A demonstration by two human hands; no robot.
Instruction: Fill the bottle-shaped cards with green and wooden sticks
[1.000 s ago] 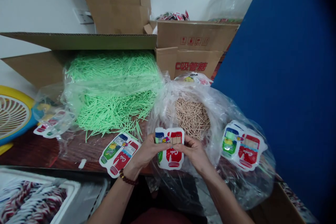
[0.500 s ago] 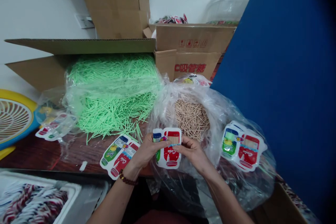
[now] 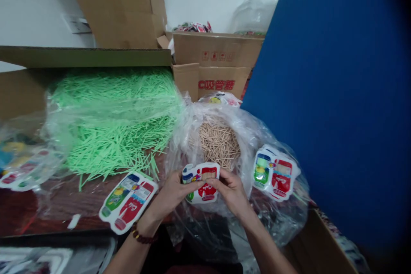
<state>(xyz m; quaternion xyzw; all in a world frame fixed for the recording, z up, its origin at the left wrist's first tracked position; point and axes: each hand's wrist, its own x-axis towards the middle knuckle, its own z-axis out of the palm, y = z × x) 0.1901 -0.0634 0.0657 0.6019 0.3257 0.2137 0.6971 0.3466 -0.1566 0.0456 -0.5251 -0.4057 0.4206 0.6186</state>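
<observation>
Between both hands is a printed candy pouch (image 3: pixel 208 195) shaped like a drink bottle and jar, its red half marked "Cola". Brown sticks show through its window. My left hand (image 3: pixel 175 192) grips its left side, thumb across the front. My right hand (image 3: pixel 231 192) pinches the right side, thumb near the other thumb. Just beyond the hands, a clear plastic bag holds a heap of short brown sticks (image 3: pixel 220 143). A similar pouch (image 3: pixel 128 201) lies left of my left wrist, and a small stack of pouches (image 3: pixel 275 173) rests on the plastic at right.
Thin green sticks (image 3: pixel 118 137) spill from a lined cardboard box at left. Another carton (image 3: pixel 218 58) stands behind the brown sticks. A blue panel (image 3: pixel 327 107) bounds the right side. A tray (image 3: pixel 61 261) sits at lower left, and clear plastic (image 3: pixel 272 222) drapes over the table's front edge.
The view has swung right, so the scene sits further left. The held pouch tips back a little, and my right thumb lies closer to the left one. Both hands keep their hold.
</observation>
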